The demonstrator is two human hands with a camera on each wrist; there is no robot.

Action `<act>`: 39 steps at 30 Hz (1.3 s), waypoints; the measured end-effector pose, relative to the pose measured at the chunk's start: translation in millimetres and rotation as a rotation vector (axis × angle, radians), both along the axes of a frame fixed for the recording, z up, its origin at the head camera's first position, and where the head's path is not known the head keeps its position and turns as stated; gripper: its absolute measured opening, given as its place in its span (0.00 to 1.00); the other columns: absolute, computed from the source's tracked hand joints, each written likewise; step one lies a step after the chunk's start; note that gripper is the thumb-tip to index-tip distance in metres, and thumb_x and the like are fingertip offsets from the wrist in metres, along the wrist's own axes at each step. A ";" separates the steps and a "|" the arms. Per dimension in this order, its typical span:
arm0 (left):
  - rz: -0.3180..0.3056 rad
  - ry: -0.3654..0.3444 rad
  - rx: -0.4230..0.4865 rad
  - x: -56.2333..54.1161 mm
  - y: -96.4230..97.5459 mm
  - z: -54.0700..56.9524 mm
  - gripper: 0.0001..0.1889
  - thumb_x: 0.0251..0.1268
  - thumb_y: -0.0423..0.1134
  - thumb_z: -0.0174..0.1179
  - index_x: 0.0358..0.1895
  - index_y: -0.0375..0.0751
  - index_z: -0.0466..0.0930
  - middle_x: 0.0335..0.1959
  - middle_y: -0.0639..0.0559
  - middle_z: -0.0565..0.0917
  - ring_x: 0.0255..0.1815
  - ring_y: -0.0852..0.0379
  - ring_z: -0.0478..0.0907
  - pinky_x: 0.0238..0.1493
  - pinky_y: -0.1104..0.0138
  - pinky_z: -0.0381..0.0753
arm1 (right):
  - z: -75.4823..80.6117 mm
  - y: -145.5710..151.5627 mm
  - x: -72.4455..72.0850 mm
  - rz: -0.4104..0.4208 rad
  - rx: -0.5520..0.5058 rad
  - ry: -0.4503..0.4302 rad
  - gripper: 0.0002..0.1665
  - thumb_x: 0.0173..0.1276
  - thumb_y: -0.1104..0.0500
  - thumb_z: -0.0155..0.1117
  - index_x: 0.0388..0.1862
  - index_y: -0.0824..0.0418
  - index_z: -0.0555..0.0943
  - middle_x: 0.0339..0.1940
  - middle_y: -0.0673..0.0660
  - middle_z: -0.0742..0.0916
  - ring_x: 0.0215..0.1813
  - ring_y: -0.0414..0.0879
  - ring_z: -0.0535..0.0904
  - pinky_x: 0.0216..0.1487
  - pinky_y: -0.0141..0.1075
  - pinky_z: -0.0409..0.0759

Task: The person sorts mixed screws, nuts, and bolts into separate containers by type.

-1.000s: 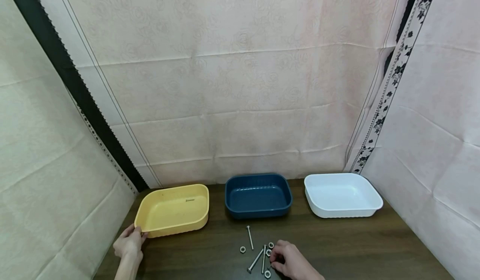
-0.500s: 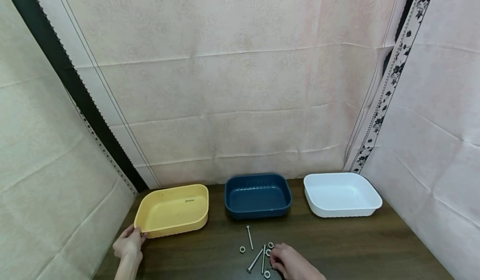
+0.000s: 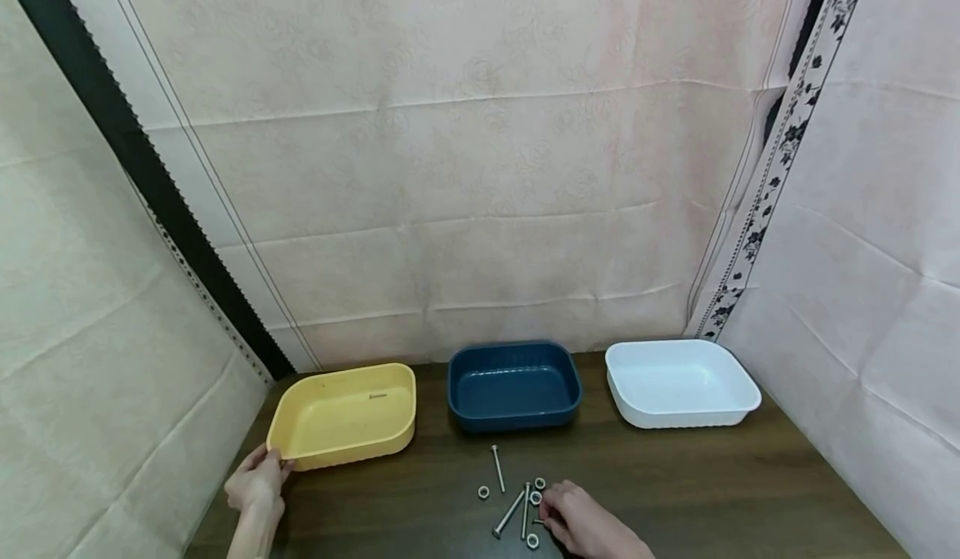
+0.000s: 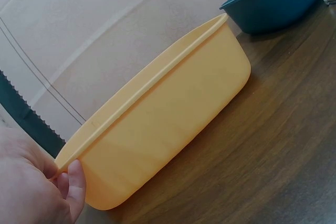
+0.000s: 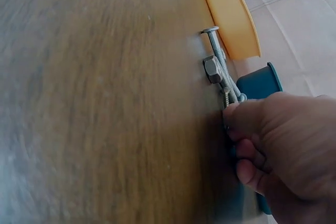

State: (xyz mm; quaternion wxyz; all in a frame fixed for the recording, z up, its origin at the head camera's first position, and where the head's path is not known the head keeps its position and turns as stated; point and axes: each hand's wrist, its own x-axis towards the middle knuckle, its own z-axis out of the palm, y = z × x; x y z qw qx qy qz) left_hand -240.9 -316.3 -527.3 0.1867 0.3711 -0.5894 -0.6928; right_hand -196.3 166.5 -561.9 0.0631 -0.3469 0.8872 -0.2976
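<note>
screw (image 5: 226,98) in right hand's (image 3: 588,522) pinch

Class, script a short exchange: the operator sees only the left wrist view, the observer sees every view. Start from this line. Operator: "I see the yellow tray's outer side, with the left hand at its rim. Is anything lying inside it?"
Observer: Yes, the head view shows one short, thin piece, perhaps a screw, on the floor of the yellow tray.

Operator: A blue tray runs off my picture. What stands beyond it?

Observer: A white tray, to the right of the blue one.

Operator: And where is the right hand?

Observer: On the near side of the trays, beside loose bolts and nuts, appearing to pinch a small screw.
</note>
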 end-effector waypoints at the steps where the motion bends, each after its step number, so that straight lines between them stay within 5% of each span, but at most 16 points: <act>1: 0.001 0.004 0.002 -0.1 -0.1 0.2 0.25 0.70 0.28 0.51 0.70 0.29 0.68 0.58 0.41 0.69 0.23 0.72 0.80 0.39 0.73 0.84 | 0.9 0.0 -1.1 -0.002 -0.021 -0.013 0.07 0.73 0.61 0.63 0.34 0.50 0.81 0.30 0.36 0.76 0.34 0.31 0.70 0.34 0.29 0.76; 13: 0.011 0.023 0.006 0.4 0.2 -0.1 0.24 0.71 0.29 0.51 0.69 0.28 0.69 0.57 0.39 0.71 0.24 0.70 0.81 0.37 0.73 0.85 | 31.5 -16.7 -15.6 0.017 -0.242 0.039 0.05 0.70 0.67 0.64 0.34 0.59 0.82 0.30 0.40 0.78 0.33 0.32 0.73 0.31 0.28 0.77; 24: 0.014 0.038 0.007 3.8 1.9 0.9 0.24 0.71 0.28 0.51 0.69 0.27 0.68 0.57 0.38 0.71 0.22 0.72 0.79 0.37 0.74 0.84 | 60.1 -71.2 -45.0 0.063 -0.248 0.154 0.08 0.67 0.70 0.63 0.33 0.57 0.82 0.29 0.42 0.78 0.31 0.32 0.72 0.31 0.26 0.76; 31: 0.027 0.040 -0.011 6.0 2.6 0.8 0.23 0.70 0.29 0.51 0.67 0.26 0.70 0.59 0.37 0.70 0.21 0.70 0.80 0.35 0.74 0.85 | 76.9 -117.1 -61.7 0.053 -0.209 0.153 0.08 0.68 0.69 0.63 0.33 0.56 0.82 0.29 0.42 0.79 0.31 0.33 0.73 0.33 0.26 0.76; 39: 0.022 0.052 0.000 8.4 3.6 2.9 0.22 0.71 0.28 0.52 0.67 0.25 0.70 0.56 0.37 0.71 0.22 0.70 0.80 0.35 0.73 0.85 | 82.7 -167.3 -86.6 0.032 -0.169 0.191 0.05 0.69 0.67 0.63 0.33 0.60 0.83 0.27 0.44 0.79 0.27 0.34 0.72 0.28 0.23 0.75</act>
